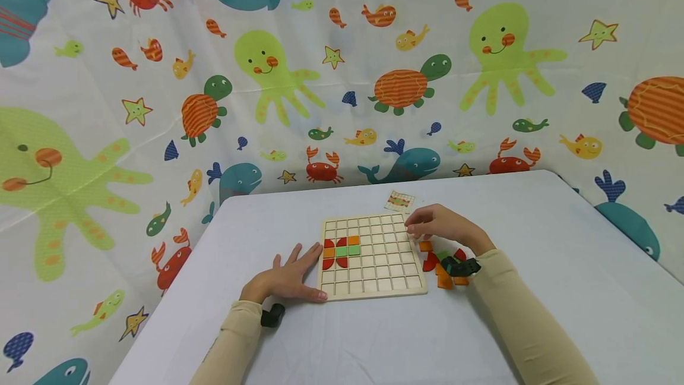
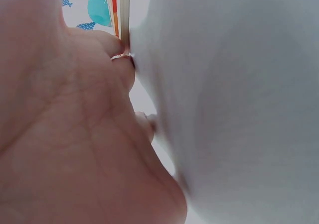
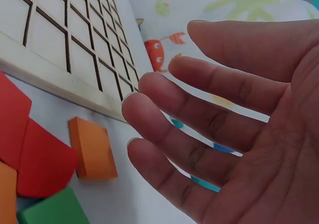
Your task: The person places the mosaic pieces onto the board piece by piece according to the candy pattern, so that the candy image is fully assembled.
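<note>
The wooden grid board [image 1: 395, 267] is laid on the white tabletop [image 1: 256, 218], its left edge touched by the widely spread fingers of the left hand [image 1: 285, 279]. Red, orange and green tiles [image 1: 341, 251] are set in its left columns. The right hand [image 1: 446, 224], fingers loosely bent and apart, is poised by the right edge, near the loose tiles [image 1: 445, 281]; a small pattern card [image 1: 399, 201] is placed beyond

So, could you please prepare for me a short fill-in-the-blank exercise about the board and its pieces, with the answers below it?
1. The wooden board holds ____ green tiles in its grid.
2. The four curved tiles in the grid are all coloured ____.
3. In the head view, the loose tiles lie to the ____ of the board.
4. In that view, the left grip rests at the board's ____ edge.

Missing words: two; red; right; left
</note>
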`<state>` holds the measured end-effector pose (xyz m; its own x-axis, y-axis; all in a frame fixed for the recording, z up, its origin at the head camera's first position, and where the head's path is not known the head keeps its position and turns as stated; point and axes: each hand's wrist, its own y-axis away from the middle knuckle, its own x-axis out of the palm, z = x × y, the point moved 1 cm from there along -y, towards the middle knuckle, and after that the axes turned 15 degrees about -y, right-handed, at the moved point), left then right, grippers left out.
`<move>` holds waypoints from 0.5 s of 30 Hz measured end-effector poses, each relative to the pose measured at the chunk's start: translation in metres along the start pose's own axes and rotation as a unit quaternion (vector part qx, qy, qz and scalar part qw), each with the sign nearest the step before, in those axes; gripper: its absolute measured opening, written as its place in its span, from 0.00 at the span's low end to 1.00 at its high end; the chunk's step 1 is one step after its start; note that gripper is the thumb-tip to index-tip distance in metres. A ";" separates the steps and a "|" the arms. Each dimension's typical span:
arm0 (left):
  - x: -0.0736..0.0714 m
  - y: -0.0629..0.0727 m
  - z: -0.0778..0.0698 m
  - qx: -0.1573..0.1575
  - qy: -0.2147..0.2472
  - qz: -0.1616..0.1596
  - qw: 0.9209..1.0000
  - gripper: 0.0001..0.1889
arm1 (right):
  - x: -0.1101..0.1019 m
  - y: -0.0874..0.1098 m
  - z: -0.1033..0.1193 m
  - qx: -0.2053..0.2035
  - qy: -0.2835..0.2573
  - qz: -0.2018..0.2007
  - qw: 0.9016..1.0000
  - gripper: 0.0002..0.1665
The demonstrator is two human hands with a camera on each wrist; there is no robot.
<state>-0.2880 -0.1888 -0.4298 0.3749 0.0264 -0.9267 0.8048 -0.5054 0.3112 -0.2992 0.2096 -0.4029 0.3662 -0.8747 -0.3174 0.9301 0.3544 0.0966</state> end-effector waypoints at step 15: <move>-0.001 0.002 -0.002 0.001 -0.001 -0.001 1.000 0.64 | -0.011 0.007 -0.004 0.042 0.057 0.013 0.997 0.15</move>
<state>-0.2862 -0.1877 -0.4277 0.3722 0.0264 -0.9278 0.8051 -0.5066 0.3086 -0.2966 0.2234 -0.4022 0.3900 -0.8200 -0.4189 0.9208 0.3440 0.1838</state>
